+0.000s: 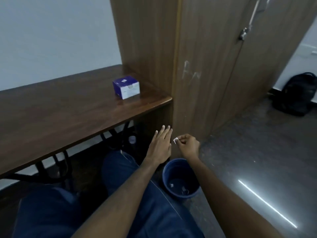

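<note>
My right hand (188,145) pinches a small white scrap (176,140) between thumb and fingertips, out in front of me above and beyond a blue bin (167,176) on the floor. My left hand (161,145) is stretched out flat with straight fingers just left of the scrap, holding nothing. Inside the bin lie a few small pale scraps. A purple and white box (126,87) stands on the wooden table (68,114) near its right end.
A tall wooden cabinet (197,66) rises right behind my hands, with a padlock (243,34) on its door. A black backpack (297,95) sits on the floor at far right. My knees in blue jeans (120,169) are under the table edge.
</note>
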`<move>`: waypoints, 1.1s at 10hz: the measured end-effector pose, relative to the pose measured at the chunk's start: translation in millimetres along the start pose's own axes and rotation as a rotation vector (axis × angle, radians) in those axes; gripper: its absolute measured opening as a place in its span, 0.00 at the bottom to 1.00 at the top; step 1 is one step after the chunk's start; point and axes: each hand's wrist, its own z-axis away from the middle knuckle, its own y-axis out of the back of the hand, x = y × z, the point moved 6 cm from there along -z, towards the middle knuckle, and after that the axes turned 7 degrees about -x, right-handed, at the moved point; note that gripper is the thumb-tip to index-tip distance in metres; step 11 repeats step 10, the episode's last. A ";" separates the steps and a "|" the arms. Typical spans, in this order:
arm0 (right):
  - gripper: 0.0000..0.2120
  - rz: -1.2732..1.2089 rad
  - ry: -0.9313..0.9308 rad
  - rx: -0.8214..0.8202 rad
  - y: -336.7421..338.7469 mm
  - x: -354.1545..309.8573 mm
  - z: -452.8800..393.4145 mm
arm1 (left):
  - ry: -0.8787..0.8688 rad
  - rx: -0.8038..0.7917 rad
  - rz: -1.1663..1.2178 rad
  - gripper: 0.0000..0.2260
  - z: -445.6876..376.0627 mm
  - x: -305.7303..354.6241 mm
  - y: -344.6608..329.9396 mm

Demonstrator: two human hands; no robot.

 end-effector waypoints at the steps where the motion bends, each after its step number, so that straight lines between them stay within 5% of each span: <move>1: 0.08 0.093 -0.112 0.003 14.7 58.1 6.2 | -0.048 -0.262 -0.053 0.33 -14.6 16.1 -60.7; 4: 0.05 0.158 -0.284 0.047 9.2 151.3 -11.2 | -0.008 -0.543 -0.075 0.38 -36.5 0.5 -145.2; 11: 0.10 0.240 -0.342 -0.055 -18.1 189.4 -45.2 | 0.047 -0.612 0.028 0.37 -77.2 -7.2 -193.3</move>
